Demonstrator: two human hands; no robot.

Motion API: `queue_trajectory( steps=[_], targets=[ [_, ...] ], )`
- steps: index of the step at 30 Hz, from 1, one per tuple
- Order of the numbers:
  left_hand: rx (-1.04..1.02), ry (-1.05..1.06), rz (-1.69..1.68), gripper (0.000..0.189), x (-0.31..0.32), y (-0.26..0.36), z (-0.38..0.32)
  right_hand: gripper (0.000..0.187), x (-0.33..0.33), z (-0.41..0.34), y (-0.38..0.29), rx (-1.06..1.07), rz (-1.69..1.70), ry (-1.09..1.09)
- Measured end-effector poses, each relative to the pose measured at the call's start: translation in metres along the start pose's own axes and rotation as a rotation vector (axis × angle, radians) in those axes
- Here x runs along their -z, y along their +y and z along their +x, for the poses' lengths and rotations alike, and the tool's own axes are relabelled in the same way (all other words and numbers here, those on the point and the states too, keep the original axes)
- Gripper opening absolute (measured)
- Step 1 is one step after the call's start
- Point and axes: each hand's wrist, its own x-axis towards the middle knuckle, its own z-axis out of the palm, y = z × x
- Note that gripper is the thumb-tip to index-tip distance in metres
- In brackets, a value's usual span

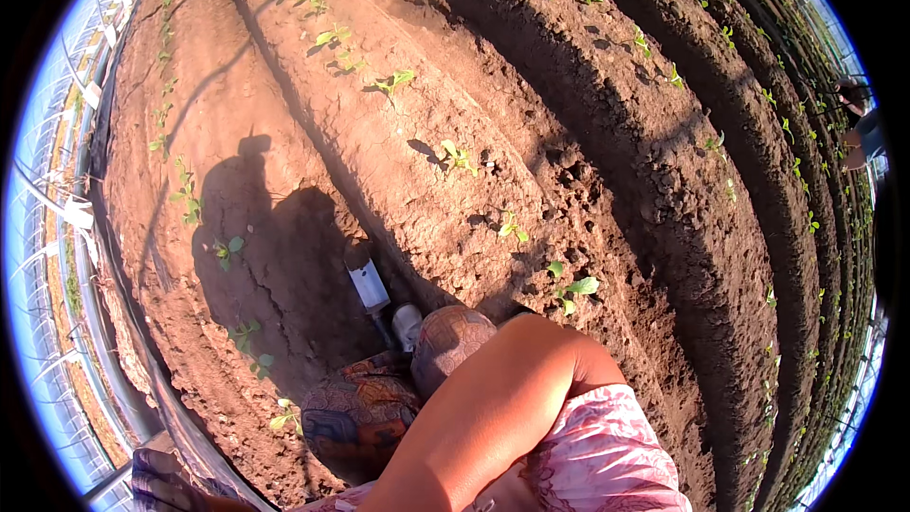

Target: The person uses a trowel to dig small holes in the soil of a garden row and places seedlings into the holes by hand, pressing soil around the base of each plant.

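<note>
My bare right arm (498, 398) bends across my body in a pink patterned sleeve (604, 448); the right hand is out of view below the frame. What looks like my left hand (163, 480), in a dark patterned glove, shows at the lower-left rim, by the bed's edging; its fingers are unclear. My knees in patterned trousers (362, 412) are over the furrow. Just beyond them a hand trowel (370, 286) lies in my shadow, its metal blade soiled at the tip. Beside its handle is a rounded white thing (407, 323), partly hidden by a knee.
Leafy seedlings (455, 156) grow in a row on the ridge (398, 156) ahead. Another seedling (227, 250) stands in shadow to the left. Deep furrows and more planted ridges (625, 99) run right. Part of another person (864, 128) shows at the right rim. A greenhouse frame (78, 213) borders the left.
</note>
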Motion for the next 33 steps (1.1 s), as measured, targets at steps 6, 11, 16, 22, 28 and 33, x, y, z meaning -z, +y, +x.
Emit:
queue_trajectory(
  steps=[6,11,16,22,28,33],
  targets=[
    [-0.052,-0.003,0.011,0.016,0.001,0.009,-0.013,0.028,-0.011,-0.001,0.007,-0.031,0.053,0.013],
    [-0.119,0.003,0.002,0.015,0.012,0.017,-0.025,0.029,-0.010,-0.007,0.007,-0.044,0.074,0.026],
    [-0.064,0.680,-0.159,0.014,0.043,-0.056,-0.109,0.029,-0.004,-0.020,0.014,-0.097,0.046,0.051],
    [0.836,1.070,-0.605,0.022,0.001,-0.215,-0.162,0.031,0.004,-0.029,0.017,-0.108,0.086,0.075],
    [1.209,0.970,0.176,0.027,-0.006,-0.304,-0.200,0.032,0.029,-0.081,0.001,-0.211,0.226,0.285],
    [1.227,0.847,0.785,0.045,0.060,-0.373,-0.202,0.032,0.066,-0.154,0.001,-0.623,0.120,1.081]
  ],
)
